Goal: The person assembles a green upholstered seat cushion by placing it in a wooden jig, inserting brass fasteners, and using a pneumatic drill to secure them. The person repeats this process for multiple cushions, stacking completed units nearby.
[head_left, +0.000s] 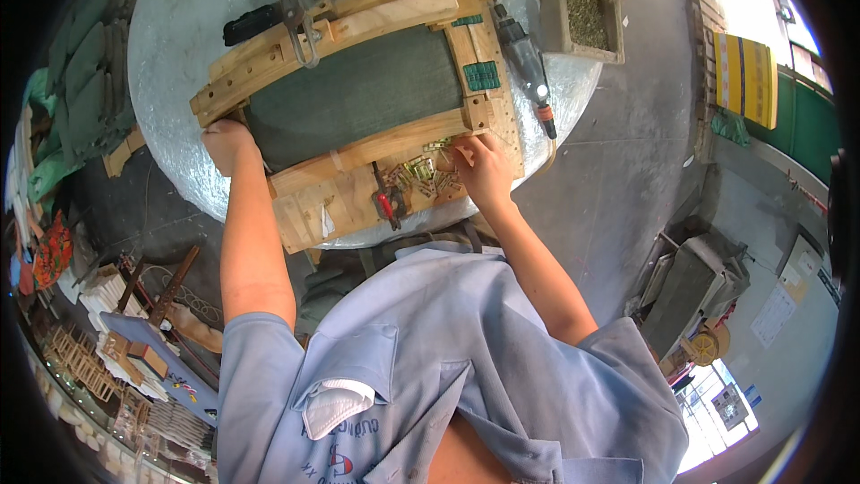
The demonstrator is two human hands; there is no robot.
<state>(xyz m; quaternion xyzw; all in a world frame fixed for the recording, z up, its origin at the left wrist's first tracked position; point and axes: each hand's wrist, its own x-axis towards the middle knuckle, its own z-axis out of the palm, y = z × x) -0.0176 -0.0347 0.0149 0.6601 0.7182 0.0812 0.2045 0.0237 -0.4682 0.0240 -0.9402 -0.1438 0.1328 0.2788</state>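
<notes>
A wooden frame (376,161) with a dark green fabric panel (358,94) stretched inside it lies on a plastic-wrapped round table. My left hand (231,145) is closed around the frame's near left corner, its fingertips partly hidden by the wood. At the near right corner, my right hand (484,168) has its fingers bent together beside a loose pile of brass-coloured metal pieces (423,175). What those fingers hold, if anything, is hidden. Left of the pile, a red-handled tool (386,204) rests on the wooden board (300,215) under the frame.
A dark power tool (524,58) with a hose lies right of the frame. Across its far rail sits a metal hand tool (300,0). Boxes of small metal parts (587,22) stand at the far right. Green fabric pieces (90,81) are stacked on the left.
</notes>
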